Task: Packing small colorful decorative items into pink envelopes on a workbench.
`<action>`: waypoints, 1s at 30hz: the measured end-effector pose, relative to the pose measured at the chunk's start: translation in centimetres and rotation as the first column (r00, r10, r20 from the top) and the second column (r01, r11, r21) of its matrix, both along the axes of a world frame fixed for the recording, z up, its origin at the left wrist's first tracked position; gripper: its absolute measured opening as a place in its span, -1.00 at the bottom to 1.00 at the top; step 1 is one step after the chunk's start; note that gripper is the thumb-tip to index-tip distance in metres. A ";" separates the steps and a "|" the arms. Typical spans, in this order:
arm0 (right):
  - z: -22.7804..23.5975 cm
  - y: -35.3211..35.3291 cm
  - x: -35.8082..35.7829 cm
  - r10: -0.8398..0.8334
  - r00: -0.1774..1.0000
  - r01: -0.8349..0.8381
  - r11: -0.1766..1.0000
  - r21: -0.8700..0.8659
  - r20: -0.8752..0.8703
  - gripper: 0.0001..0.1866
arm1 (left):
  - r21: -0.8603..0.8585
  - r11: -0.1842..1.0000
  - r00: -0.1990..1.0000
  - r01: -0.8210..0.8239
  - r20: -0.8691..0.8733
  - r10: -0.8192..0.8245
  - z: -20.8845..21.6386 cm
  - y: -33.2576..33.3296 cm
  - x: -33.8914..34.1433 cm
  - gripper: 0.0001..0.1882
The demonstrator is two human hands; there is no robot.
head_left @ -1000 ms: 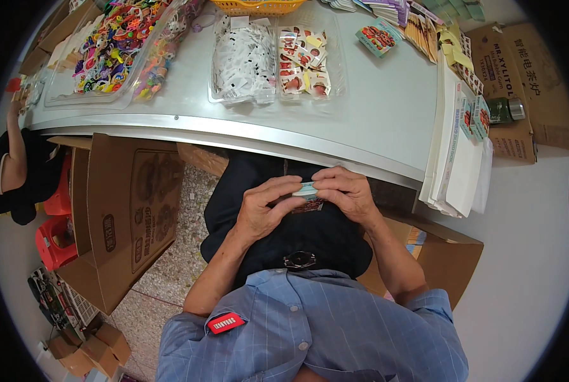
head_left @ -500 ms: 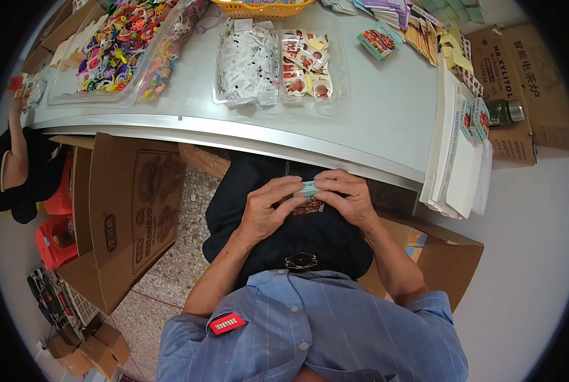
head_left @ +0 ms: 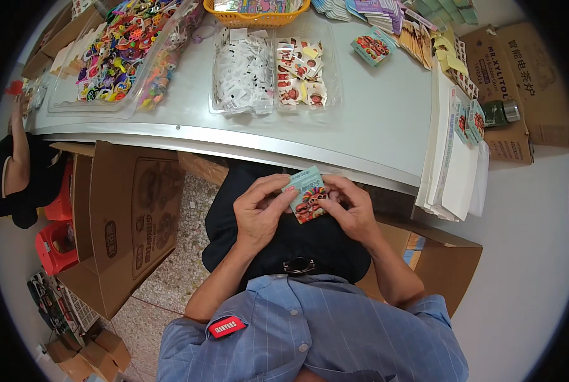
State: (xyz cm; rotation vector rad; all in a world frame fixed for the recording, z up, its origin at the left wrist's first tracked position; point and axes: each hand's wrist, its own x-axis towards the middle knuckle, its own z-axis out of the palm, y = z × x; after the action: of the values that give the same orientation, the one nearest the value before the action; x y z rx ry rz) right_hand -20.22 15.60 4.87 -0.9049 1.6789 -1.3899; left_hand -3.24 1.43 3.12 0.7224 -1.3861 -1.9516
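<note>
Above my lap, a small flat light-green printed box [head_left: 308, 191] with a colourful picture is held between both hands. My left hand [head_left: 257, 210] pinches its left edge between thumb and fingers. On the other side, my right hand [head_left: 353, 209] grips the right edge, its thumb lying on the picture. A matching box [head_left: 373, 46] lies on the table, and further ones [head_left: 470, 121] rest on the white stack at the right.
On the grey table [head_left: 373, 114] are a clear tray of small white packets [head_left: 244, 73], a tray of picture cards [head_left: 302, 73], a tub of colourful trinkets [head_left: 122, 51] and a yellow basket [head_left: 259, 18]. Cardboard boxes [head_left: 122, 216] flank me. Another person's arm [head_left: 20, 146] shows far left.
The small box has been turned up so its broad picture face shows; before, mostly its narrow side was visible between my fingers. My hands have shifted slightly apart around it.
</note>
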 end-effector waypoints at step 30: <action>2.5 -18.0 -19.5 -0.621 0.700 0.655 0.755 0.028 0.354 -0.53 | 0.023 0.998 0.971 0.061 0.230 -0.065 -4.2 -0.3 -0.7 -0.73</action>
State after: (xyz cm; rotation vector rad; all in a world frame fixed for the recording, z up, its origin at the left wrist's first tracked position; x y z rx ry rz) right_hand -39.69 -2.39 7.38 -0.0623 1.7216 -1.9730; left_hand -3.90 1.10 -1.11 0.9488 -1.5483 -1.9786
